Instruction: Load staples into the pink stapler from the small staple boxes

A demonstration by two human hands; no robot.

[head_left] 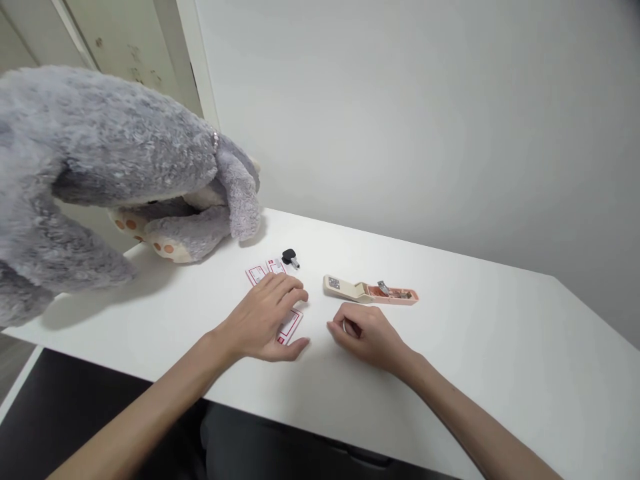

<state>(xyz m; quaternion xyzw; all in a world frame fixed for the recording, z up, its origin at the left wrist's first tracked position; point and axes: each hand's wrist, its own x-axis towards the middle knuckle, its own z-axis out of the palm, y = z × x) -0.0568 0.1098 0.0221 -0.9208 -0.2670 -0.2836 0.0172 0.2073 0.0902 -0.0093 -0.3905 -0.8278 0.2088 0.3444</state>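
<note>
My left hand [273, 317] rests over red-and-white cards, its fingers and thumb apart. One card [290, 327] shows between the thumb and fingers; two more cards [257, 274] stick out beyond the knuckles. My right hand [370, 335] is closed with curled fingers, close to the table. A pale sliver shows between its thumb and forefinger, too small to name. Just beyond that hand lies a slim hinged case [345, 289], opened out flat, with a cream lid and an orange-pink tray. A small metal-ended piece [383, 287] pokes up from the tray, among other small pieces.
Behind the cards sits a small black object [289, 255] with a metal tip. A large grey plush toy [150, 153] leans over the left end of the white table [480, 360]. A pale wall [400, 120] rises along the back edge.
</note>
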